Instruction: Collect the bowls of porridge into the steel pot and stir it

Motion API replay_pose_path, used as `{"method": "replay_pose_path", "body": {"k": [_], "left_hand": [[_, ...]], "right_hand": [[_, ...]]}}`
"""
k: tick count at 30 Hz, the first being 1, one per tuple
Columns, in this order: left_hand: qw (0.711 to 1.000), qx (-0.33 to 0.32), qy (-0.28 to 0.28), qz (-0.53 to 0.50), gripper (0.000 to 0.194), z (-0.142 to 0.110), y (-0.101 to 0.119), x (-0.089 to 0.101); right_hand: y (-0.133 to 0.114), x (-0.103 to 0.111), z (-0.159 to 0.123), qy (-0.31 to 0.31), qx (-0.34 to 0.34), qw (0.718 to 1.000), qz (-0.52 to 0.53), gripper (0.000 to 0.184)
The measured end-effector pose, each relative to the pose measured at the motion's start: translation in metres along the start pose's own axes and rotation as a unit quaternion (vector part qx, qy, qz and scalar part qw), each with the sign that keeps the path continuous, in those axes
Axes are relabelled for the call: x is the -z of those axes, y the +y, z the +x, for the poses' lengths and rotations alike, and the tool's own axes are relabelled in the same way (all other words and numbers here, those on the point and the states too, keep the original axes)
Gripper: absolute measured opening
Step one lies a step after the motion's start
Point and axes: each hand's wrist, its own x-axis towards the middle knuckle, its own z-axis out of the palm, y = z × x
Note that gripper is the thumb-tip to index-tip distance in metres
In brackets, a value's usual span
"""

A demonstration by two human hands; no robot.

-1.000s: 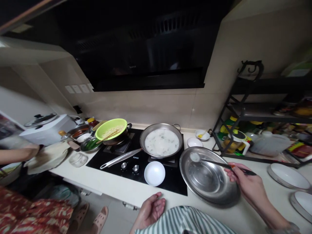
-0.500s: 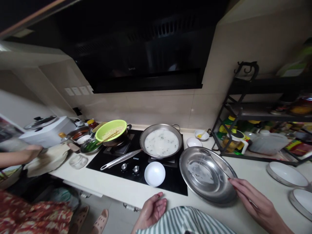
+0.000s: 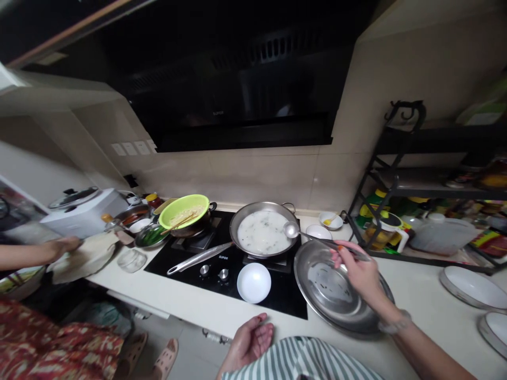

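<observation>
My right hand grips a metal ladle by its handle, above a wide steel basin. The ladle's round head is at the right rim of a steel frying pan of milky white soup with green bits. I cannot tell if the head touches the soup. My left hand rests palm up near the counter's front edge, its fingers loosely curled and holding nothing. Beyond it, a white bowl sits on the front of the black stove.
A green colander of noodles with chopsticks rests on a pot at left. On the far left, another person's hand is on a pale cloth. A dark rack of bottles and white dishes are at right.
My right hand has moved left and away from me, carrying the ladle from the steel basin to the pan's right rim. My left hand stays in place.
</observation>
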Motion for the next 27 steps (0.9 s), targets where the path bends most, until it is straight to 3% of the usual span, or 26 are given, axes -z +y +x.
{"method": "replay_pose_path", "body": {"k": [3,7,9,14,17,27], "left_hand": [[1.0,-0.007,-0.004,-0.008,0.013,0.002,0.0,0.004],[1.0,-0.012,-0.003,-0.022,0.014,0.005,0.0,0.009],[1.0,-0.014,0.003,-0.027,0.014,0.005,0.001,0.011],[1.0,-0.014,0.008,-0.024,0.012,0.002,0.0,0.009],[1.0,-0.011,0.008,-0.018,0.012,0.001,0.001,0.006],[1.0,-0.004,-0.007,0.005,0.011,0.006,-0.001,0.005]], "right_hand": [[0.018,-0.023,0.016,-0.065,0.039,0.996,-0.055,0.027],[0.039,-0.037,0.028,-0.119,0.108,0.976,-0.144,0.025],[0.042,-0.04,0.03,-0.125,0.095,0.977,-0.145,0.026],[0.04,-0.046,0.039,-0.028,-0.039,0.998,-0.028,0.028],[0.039,-0.046,0.045,0.045,-0.098,0.993,0.057,0.029],[0.034,-0.038,0.039,0.084,-0.119,0.981,0.128,0.033]]}}
